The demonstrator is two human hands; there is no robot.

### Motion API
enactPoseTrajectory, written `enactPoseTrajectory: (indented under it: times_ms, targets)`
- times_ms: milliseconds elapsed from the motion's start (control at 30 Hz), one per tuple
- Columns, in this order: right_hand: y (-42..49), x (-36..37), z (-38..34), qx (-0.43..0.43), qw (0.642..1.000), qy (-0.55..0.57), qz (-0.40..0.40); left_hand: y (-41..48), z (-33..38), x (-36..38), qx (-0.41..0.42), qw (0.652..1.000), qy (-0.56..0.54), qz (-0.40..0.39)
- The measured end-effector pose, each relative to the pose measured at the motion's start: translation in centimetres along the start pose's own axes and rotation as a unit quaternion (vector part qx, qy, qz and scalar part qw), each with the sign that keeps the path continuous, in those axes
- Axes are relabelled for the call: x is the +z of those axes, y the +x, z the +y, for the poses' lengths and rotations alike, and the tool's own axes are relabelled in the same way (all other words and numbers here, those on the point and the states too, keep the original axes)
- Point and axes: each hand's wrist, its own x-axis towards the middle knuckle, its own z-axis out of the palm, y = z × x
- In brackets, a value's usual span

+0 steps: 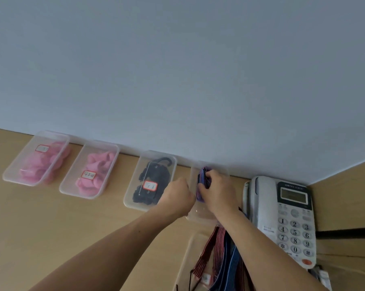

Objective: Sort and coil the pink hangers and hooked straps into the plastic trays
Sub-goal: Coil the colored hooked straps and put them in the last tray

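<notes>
Several clear plastic trays stand in a row against the wall. The far-left tray (13, 169) and the one beside it (72, 181) hold pink items. A third tray (133, 192) holds black straps. Over the rightmost tray (200, 217), my right hand (217, 192) grips a coiled blue and purple striped strap (201, 181). My left hand (177, 196) is closed beside it at the tray's left edge; what it holds is hidden. Loose red-striped and blue straps (221, 259) lie under my right forearm.
A white desk telephone (291, 219) stands right of the trays, close to my right arm. A wooden side panel (345, 202) closes the right end of the desk. The wooden desk top (51, 227) stretches in front of the trays.
</notes>
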Motion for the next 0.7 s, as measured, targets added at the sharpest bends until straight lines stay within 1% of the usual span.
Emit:
enactPoseTrajectory:
  times_ms: [133,333,433,567,700]
  targets:
    - [0.3,0.9,-0.2,-0.018,0.999,-0.029,-0.039,0.1,0.0,-0.1,-0.001,1.000,-0.014,-0.008]
    - [-0.1,1.3,-0.3,-0.030,0.998,-0.007,-0.050,0.5,-0.2,-0.2,0.009,1.000,-0.011,-0.008]
    - [-0.2,1.1,0.1,-0.031,0.998,-0.006,-0.060,0.6,-0.2,-0.2,0.012,1.000,-0.012,-0.024]
    - [-0.6,1.1,0.2,-0.023,0.998,-0.016,-0.061,0.5,-0.2,-0.3,0.013,0.999,-0.011,-0.028]
    - [-1.3,1.4,0.0,-0.025,0.999,-0.001,-0.041,0.1,-0.3,-0.5,0.019,1.000,0.003,-0.019]
